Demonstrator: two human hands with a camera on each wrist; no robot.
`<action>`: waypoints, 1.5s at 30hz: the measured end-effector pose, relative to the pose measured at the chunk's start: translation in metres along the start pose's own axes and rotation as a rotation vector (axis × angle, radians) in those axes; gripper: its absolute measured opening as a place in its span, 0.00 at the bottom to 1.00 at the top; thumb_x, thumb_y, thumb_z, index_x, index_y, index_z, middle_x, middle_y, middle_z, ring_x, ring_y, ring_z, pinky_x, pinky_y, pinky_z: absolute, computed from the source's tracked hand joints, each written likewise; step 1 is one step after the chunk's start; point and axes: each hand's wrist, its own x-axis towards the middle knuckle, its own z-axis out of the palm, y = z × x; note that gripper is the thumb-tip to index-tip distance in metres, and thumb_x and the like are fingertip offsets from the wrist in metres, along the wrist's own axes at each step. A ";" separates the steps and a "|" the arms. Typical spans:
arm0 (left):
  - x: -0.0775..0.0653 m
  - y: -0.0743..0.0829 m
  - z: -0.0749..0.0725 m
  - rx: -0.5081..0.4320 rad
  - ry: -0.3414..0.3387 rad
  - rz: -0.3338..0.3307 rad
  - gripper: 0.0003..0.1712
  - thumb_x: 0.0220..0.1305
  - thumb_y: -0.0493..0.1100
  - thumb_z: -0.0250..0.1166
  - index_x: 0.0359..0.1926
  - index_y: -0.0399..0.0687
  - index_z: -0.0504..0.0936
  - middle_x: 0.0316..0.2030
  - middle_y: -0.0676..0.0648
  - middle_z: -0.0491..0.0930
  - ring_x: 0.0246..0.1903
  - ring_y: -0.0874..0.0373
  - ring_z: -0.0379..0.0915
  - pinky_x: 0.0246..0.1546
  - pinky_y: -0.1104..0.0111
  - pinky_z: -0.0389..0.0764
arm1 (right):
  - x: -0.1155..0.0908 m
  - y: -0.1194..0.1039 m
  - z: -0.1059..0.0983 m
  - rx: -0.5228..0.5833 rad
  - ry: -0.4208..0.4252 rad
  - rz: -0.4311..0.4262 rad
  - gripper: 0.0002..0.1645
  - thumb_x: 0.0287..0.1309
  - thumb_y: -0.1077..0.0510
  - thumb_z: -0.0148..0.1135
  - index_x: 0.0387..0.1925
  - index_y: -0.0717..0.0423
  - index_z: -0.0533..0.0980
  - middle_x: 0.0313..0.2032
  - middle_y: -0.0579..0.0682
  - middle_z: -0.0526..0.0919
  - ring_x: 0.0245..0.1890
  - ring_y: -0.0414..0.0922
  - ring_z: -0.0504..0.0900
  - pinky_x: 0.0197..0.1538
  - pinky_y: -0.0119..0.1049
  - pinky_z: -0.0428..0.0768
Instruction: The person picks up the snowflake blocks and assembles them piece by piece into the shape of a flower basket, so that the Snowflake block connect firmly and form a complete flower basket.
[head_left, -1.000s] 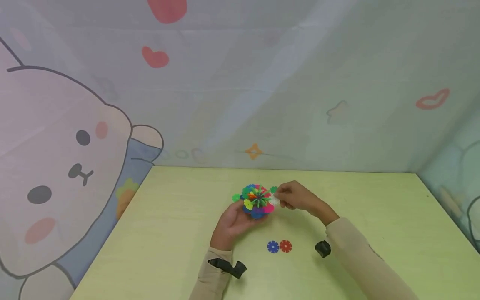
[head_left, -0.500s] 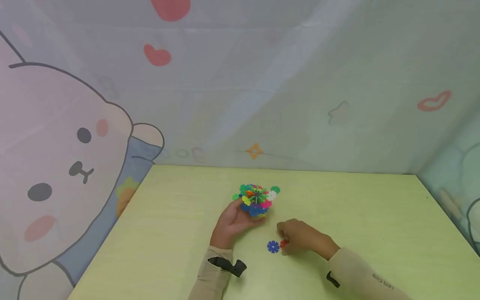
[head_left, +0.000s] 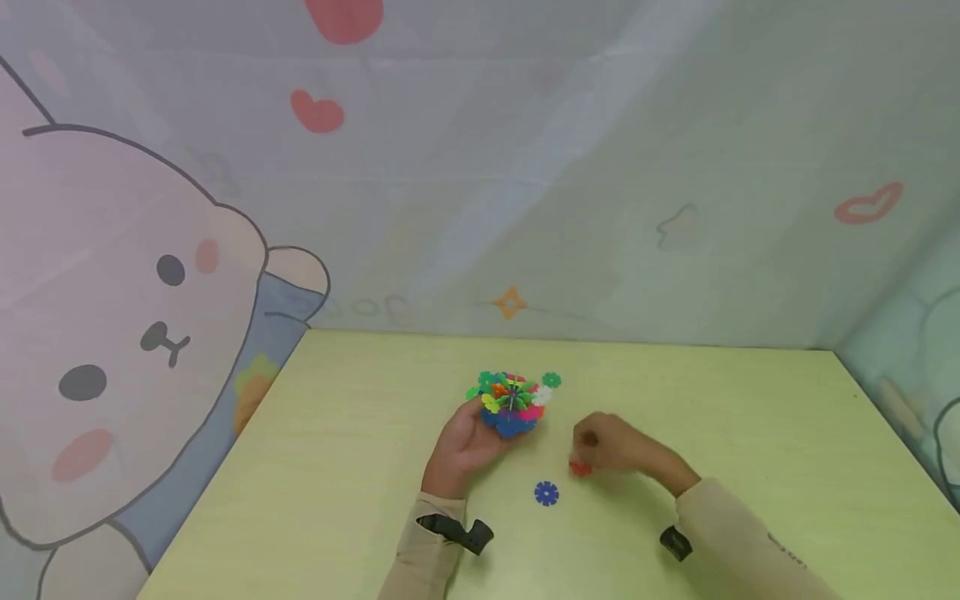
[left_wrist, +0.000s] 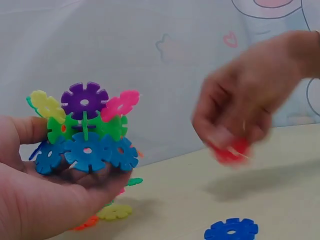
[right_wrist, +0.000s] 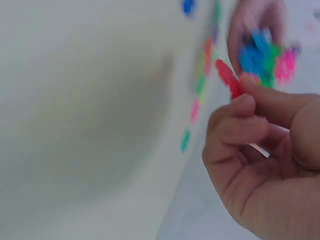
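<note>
My left hand (head_left: 467,437) holds up a many-coloured cluster of interlocked plastic snowflake discs (head_left: 512,406), its fingers under it and its thumb against the side. The left wrist view shows blue discs low on the cluster, green ones in the middle, and a purple disc (left_wrist: 85,101) upright on top between yellow and pink ones. To the right, my right hand (head_left: 611,442) pinches a red snowflake disc (right_wrist: 228,77) between thumb and index finger, raised over the table. A single blue snowflake disc (head_left: 547,493) lies flat in front of both hands.
Behind the cluster, several loose discs lie on the table (head_left: 360,417), among them a green disc (head_left: 552,379) and a yellow disc (left_wrist: 115,212). A printed cloth (head_left: 480,167) hangs along the table's back edge.
My right hand came from beside the cluster down to the red snowflake disc, pinched it, and lifted it away from the blue one. My left hand stays in place with the cluster.
</note>
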 end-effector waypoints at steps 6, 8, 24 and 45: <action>0.003 -0.001 0.004 0.116 -0.005 0.006 0.27 0.78 0.42 0.39 0.75 0.52 0.54 0.73 0.43 0.58 0.71 0.47 0.58 0.75 0.47 0.53 | 0.016 0.003 -0.044 0.404 0.168 0.106 0.14 0.74 0.57 0.53 0.34 0.64 0.71 0.24 0.51 0.74 0.20 0.39 0.68 0.24 0.31 0.69; 0.004 -0.002 0.006 0.159 0.004 -0.004 0.28 0.78 0.42 0.39 0.76 0.50 0.53 0.75 0.43 0.55 0.70 0.46 0.58 0.75 0.46 0.52 | 0.023 0.001 -0.046 0.446 0.156 0.094 0.15 0.74 0.56 0.52 0.35 0.65 0.71 0.25 0.51 0.75 0.21 0.39 0.68 0.25 0.31 0.69; 0.005 -0.011 0.010 0.265 0.046 -0.028 0.32 0.74 0.39 0.44 0.76 0.43 0.53 0.67 0.43 0.64 0.62 0.50 0.68 0.71 0.49 0.63 | 0.034 -0.007 -0.040 0.343 0.065 0.083 0.11 0.72 0.60 0.53 0.34 0.62 0.74 0.21 0.48 0.75 0.17 0.40 0.64 0.23 0.32 0.67; 0.005 -0.014 0.008 0.334 0.086 -0.029 0.29 0.73 0.33 0.43 0.73 0.39 0.57 0.59 0.45 0.71 0.57 0.52 0.71 0.66 0.55 0.72 | 0.031 -0.007 -0.038 0.332 0.051 0.060 0.12 0.71 0.61 0.53 0.35 0.64 0.79 0.20 0.50 0.77 0.17 0.39 0.63 0.23 0.31 0.64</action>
